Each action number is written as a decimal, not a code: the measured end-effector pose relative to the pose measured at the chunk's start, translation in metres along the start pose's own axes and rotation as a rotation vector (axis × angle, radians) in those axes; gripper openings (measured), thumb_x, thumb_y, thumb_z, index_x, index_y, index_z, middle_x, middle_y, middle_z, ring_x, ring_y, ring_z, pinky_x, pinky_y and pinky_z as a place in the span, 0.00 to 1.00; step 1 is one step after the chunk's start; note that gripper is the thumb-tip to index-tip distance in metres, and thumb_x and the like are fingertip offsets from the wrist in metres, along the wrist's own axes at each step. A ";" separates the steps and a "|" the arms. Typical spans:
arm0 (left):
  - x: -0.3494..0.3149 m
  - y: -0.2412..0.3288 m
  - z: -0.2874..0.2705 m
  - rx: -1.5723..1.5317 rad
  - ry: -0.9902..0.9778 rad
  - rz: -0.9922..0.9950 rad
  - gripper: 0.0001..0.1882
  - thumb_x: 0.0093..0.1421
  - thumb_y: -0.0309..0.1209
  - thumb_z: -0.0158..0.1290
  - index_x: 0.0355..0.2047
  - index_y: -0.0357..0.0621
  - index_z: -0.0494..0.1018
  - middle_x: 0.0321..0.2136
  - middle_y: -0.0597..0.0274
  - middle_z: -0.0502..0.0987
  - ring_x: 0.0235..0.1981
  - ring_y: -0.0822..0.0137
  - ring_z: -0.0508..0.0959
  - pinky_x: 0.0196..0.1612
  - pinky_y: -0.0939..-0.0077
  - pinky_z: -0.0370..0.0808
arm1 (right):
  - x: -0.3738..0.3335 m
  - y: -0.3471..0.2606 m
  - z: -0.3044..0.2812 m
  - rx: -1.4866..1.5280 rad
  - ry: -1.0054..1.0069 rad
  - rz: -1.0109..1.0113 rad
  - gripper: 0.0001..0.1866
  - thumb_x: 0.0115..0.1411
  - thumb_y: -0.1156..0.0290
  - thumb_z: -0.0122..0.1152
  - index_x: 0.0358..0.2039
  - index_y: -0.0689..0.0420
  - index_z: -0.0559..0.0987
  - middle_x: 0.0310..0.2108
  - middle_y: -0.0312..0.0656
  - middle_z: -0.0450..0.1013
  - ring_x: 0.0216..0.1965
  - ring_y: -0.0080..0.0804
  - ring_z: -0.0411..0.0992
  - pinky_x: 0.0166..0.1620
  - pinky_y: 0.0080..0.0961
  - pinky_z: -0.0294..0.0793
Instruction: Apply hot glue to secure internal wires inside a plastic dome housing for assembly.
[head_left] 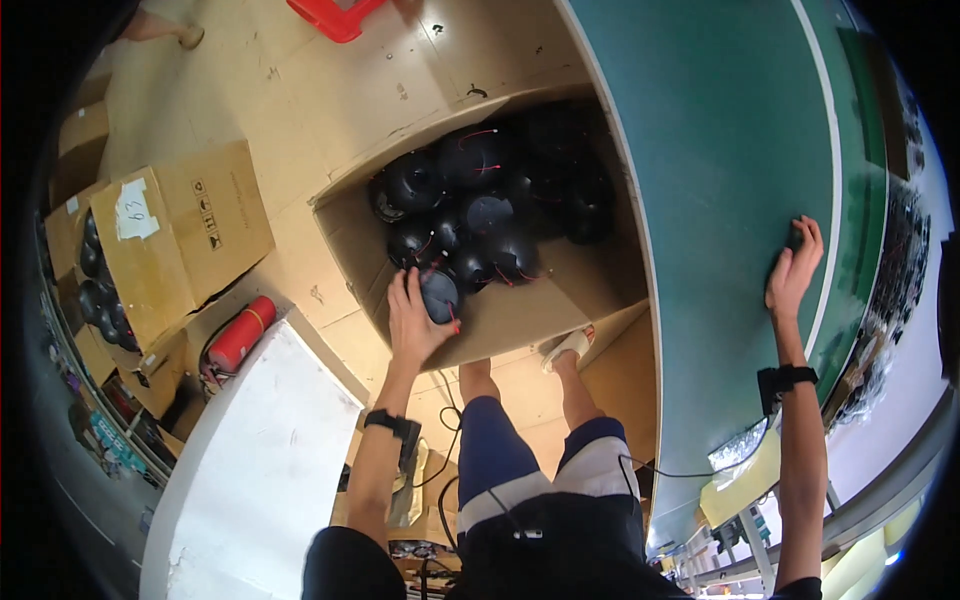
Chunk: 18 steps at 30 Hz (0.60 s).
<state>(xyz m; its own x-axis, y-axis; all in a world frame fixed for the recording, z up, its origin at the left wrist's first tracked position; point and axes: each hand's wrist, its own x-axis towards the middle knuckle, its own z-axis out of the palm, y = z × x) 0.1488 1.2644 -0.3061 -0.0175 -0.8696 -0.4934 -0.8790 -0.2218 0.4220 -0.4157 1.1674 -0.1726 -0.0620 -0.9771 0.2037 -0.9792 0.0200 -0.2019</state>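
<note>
An open cardboard box (560, 300) on the floor holds several black round speaker-like parts (470, 160) with thin red wires. My left hand (412, 322) reaches down into the box's near edge and grips one black round part (440, 293). My right hand (793, 268) lies flat with fingers spread on the green conveyor belt (720, 150) to the right, holding nothing. My legs stand between the box and the belt.
A red fire extinguisher (240, 333) lies at the left beside a white block (260, 470). Another cardboard box (190, 235) with black parts stands at far left. A red stool (335, 18) is at the top. Cables hang near my waist.
</note>
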 end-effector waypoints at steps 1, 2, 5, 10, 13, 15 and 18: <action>0.014 -0.011 0.011 -0.024 0.073 -0.016 0.64 0.32 0.38 0.77 0.68 0.39 0.53 0.65 0.38 0.56 0.65 0.36 0.60 0.67 0.50 0.63 | -0.002 0.004 -0.002 -0.017 -0.014 -0.011 0.25 0.58 0.81 0.43 0.57 0.64 0.70 0.61 0.53 0.64 0.64 0.53 0.61 0.67 0.43 0.58; 0.033 -0.021 0.024 -0.025 0.158 -0.001 0.64 0.33 0.39 0.77 0.69 0.40 0.52 0.65 0.39 0.56 0.65 0.36 0.59 0.67 0.50 0.63 | -0.001 0.009 -0.001 -0.016 -0.013 -0.024 0.24 0.58 0.80 0.43 0.57 0.64 0.70 0.61 0.54 0.63 0.64 0.53 0.61 0.67 0.43 0.58; 0.079 -0.025 0.056 -0.113 0.198 0.089 0.65 0.34 0.39 0.77 0.70 0.41 0.51 0.66 0.40 0.56 0.66 0.38 0.59 0.67 0.49 0.62 | -0.006 0.015 0.002 -0.021 -0.038 -0.032 0.24 0.59 0.79 0.42 0.58 0.65 0.69 0.61 0.55 0.62 0.65 0.53 0.60 0.68 0.43 0.57; 0.139 0.006 0.085 0.070 -0.008 0.137 0.64 0.38 0.34 0.75 0.72 0.43 0.47 0.70 0.42 0.52 0.70 0.42 0.55 0.70 0.45 0.56 | 0.008 0.015 -0.014 -0.052 -0.022 -0.044 0.26 0.58 0.80 0.42 0.59 0.66 0.68 0.61 0.56 0.62 0.65 0.55 0.60 0.68 0.45 0.58; 0.126 0.034 0.071 0.095 0.073 0.086 0.62 0.42 0.30 0.73 0.72 0.42 0.46 0.70 0.41 0.53 0.70 0.41 0.55 0.70 0.46 0.56 | 0.009 0.010 -0.016 -0.032 0.007 -0.013 0.26 0.56 0.82 0.43 0.57 0.66 0.69 0.60 0.57 0.64 0.64 0.56 0.61 0.68 0.46 0.58; 0.109 0.031 0.039 0.011 0.096 0.207 0.53 0.49 0.27 0.67 0.71 0.39 0.49 0.68 0.36 0.55 0.68 0.38 0.58 0.69 0.50 0.58 | 0.005 -0.006 -0.003 -0.004 0.013 -0.012 0.25 0.52 0.84 0.44 0.53 0.65 0.71 0.57 0.58 0.65 0.61 0.57 0.63 0.66 0.47 0.61; 0.102 0.100 -0.067 -0.245 0.159 0.373 0.22 0.57 0.23 0.56 0.54 0.36 0.72 0.53 0.45 0.75 0.53 0.44 0.76 0.56 0.59 0.74 | 0.010 -0.006 -0.016 0.051 0.023 0.042 0.24 0.49 0.83 0.47 0.49 0.63 0.73 0.55 0.57 0.66 0.56 0.57 0.66 0.62 0.46 0.65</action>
<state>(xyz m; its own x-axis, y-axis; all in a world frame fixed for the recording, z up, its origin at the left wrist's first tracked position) 0.0910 1.1239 -0.2638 -0.2209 -0.9622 -0.1594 -0.6880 0.0379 0.7247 -0.4137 1.1607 -0.1541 -0.1082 -0.9704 0.2157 -0.9645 0.0499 -0.2592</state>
